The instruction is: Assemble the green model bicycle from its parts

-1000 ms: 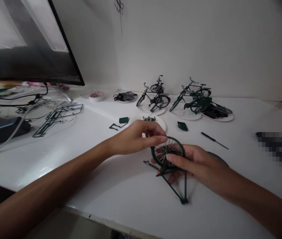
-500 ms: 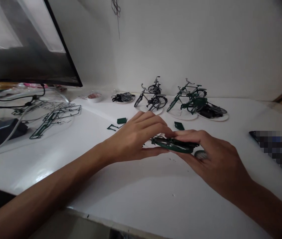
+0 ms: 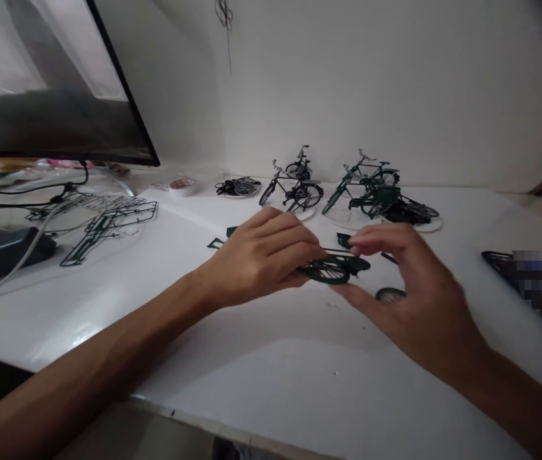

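Note:
Above the white table (image 3: pixel 271 377), my left hand (image 3: pixel 261 259) pinches a small dark green model bicycle wheel with its frame part (image 3: pixel 331 268), held nearly flat. Just to the right, my right hand (image 3: pixel 409 294) has thumb and fingers curled close around the end of the same piece; whether it still touches the piece is unclear. A second small wheel (image 3: pixel 390 294) lies on the table under my right hand.
Finished model bicycles (image 3: pixel 294 185) (image 3: pixel 371 188) stand on paper plates at the back by the wall. A green parts sprue (image 3: pixel 108 227) and cables lie left under a monitor (image 3: pixel 55 83). A small green part (image 3: pixel 342 239), a tape roll (image 3: pixel 182 185) and a blurred dark object (image 3: pixel 534 281) are nearby.
The wheel and frame piece went from upright on the table to lifted and flat between both hands. My right hand's fingers have since spread apart, while the left keeps hold.

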Demonstrator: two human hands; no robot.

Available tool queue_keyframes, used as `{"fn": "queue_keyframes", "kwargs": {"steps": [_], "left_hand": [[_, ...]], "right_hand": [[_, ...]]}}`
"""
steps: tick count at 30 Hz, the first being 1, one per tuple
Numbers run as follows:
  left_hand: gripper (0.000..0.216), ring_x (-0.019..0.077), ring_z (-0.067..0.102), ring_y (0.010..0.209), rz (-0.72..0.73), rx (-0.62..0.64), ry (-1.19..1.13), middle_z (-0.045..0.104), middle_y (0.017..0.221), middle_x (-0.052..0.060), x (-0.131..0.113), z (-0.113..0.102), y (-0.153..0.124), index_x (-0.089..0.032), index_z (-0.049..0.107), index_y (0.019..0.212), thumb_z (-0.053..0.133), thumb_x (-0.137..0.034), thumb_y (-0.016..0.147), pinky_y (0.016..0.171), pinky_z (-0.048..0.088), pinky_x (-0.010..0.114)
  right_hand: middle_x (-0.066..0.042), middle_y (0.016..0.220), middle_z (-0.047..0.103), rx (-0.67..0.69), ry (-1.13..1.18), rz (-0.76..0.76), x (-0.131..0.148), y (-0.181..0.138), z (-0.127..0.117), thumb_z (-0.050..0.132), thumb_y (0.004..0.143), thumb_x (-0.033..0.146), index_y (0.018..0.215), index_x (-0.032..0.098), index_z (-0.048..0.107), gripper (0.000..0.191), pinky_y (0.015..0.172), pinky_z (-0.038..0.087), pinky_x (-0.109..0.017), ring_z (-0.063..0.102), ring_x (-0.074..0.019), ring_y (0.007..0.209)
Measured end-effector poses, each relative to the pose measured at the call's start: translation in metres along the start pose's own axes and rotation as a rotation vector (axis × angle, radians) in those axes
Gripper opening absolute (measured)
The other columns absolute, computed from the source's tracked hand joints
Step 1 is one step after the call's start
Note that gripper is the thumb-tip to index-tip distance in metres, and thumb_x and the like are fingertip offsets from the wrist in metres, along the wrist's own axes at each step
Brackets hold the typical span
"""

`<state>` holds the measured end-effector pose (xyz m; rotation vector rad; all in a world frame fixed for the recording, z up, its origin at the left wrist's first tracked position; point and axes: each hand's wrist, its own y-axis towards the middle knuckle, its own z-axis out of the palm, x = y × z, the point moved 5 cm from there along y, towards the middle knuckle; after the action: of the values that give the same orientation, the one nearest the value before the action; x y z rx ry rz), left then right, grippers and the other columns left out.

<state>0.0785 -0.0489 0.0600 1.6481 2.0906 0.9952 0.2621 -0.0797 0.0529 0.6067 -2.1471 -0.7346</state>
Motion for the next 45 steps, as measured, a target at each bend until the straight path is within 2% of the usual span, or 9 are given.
{"fn": "queue_keyframes", "kwargs": {"steps": [3,6,9,12,23,29,35,41,45], "left_hand": [[0.021,0.0194,0.062,0.093,-0.019,-0.089,0.098,0.072,0.102,0.007,0.013,-0.006,-0.005,-0.018,0.059,0.108,0.056,-0.035,0.097,0.082,0.043,0.035],[0.021,0.0191,0.061,0.09,-0.035,-0.157,0.152,0.071,0.1,0.007,0.02,-0.012,-0.009,-0.018,0.059,0.108,0.058,-0.035,0.096,0.077,0.041,0.035],[0.017,0.0189,0.062,0.091,0.026,-0.169,0.188,0.071,0.102,0.006,0.014,-0.014,-0.009,-0.019,0.058,0.108,0.059,-0.032,0.096,0.076,0.042,0.035],[0.009,0.0181,0.063,0.095,0.104,-0.129,0.219,0.071,0.105,0.005,0.003,-0.011,-0.005,-0.02,0.057,0.104,0.058,-0.024,0.096,0.078,0.044,0.034],[0.012,0.0172,0.064,0.095,0.309,-0.056,0.289,0.072,0.108,0.004,-0.02,0.003,-0.001,-0.018,0.062,0.091,0.052,-0.016,0.097,0.077,0.046,0.032],[0.025,0.0229,0.056,0.112,0.022,0.132,0.301,0.063,0.129,0.011,0.019,0.016,-0.011,-0.016,0.054,0.123,0.049,-0.018,0.099,0.092,0.044,0.038],[0.018,0.0242,0.056,0.11,-0.295,0.218,0.221,0.065,0.119,0.012,0.066,0.015,-0.037,-0.014,0.06,0.112,0.051,-0.017,0.097,0.093,0.045,0.038],[0.019,0.0204,0.059,0.103,-0.37,0.313,0.108,0.068,0.109,0.009,0.057,0.028,-0.026,-0.015,0.063,0.109,0.049,-0.025,0.1,0.092,0.043,0.036],[0.013,0.0203,0.059,0.098,-0.245,0.453,0.194,0.069,0.103,0.007,0.042,0.059,0.001,-0.016,0.065,0.1,0.055,-0.024,0.096,0.086,0.041,0.034]], "right_hand": [[-0.002,0.091,0.06,-0.134,0.304,0.251,-0.011,-0.001,-0.007,0.068,0.087,0.034,0.088,0.026,0.06,0.011,0.087,0.048,-0.037,0.059,-0.0211,0.09],[-0.003,0.075,0.061,0.179,0.743,0.629,-0.025,-0.009,0.02,0.053,0.094,0.049,0.078,0.021,0.064,0.034,0.063,0.051,-0.033,0.057,-0.0175,0.066],[-0.01,0.097,0.069,0.482,1.132,0.894,-0.023,-0.02,0.046,0.045,0.096,0.054,0.099,0.019,0.07,0.044,0.07,0.055,-0.038,0.065,-0.0232,0.082],[-0.01,0.111,0.07,0.524,1.253,0.872,-0.02,-0.017,0.049,0.044,0.098,0.046,0.105,0.021,0.072,0.038,0.082,0.055,-0.04,0.066,-0.0242,0.095],[-0.004,0.091,0.07,0.411,1.118,0.909,-0.029,-0.015,0.039,0.071,0.086,0.034,0.088,0.021,0.076,0.015,0.067,0.057,-0.027,0.064,-0.016,0.082],[-0.004,0.102,0.073,0.231,1.004,0.881,-0.045,-0.011,0.04,0.078,0.08,0.038,0.086,0.022,0.077,0.017,0.081,0.056,-0.032,0.065,-0.0182,0.095],[0.0,0.092,0.069,0.014,0.94,0.809,-0.066,0.0,0.024,0.083,0.073,0.037,0.072,0.023,0.074,0.017,0.083,0.055,-0.031,0.062,-0.0167,0.093],[-0.003,0.094,0.07,-0.028,0.828,0.788,-0.07,0.003,0.025,0.081,0.074,0.038,0.076,0.021,0.074,0.018,0.08,0.056,-0.033,0.063,-0.0186,0.091],[-0.006,0.094,0.071,-0.056,0.787,0.725,-0.071,0.005,0.027,0.078,0.076,0.04,0.083,0.018,0.074,0.023,0.075,0.057,-0.034,0.063,-0.0199,0.089]]}}
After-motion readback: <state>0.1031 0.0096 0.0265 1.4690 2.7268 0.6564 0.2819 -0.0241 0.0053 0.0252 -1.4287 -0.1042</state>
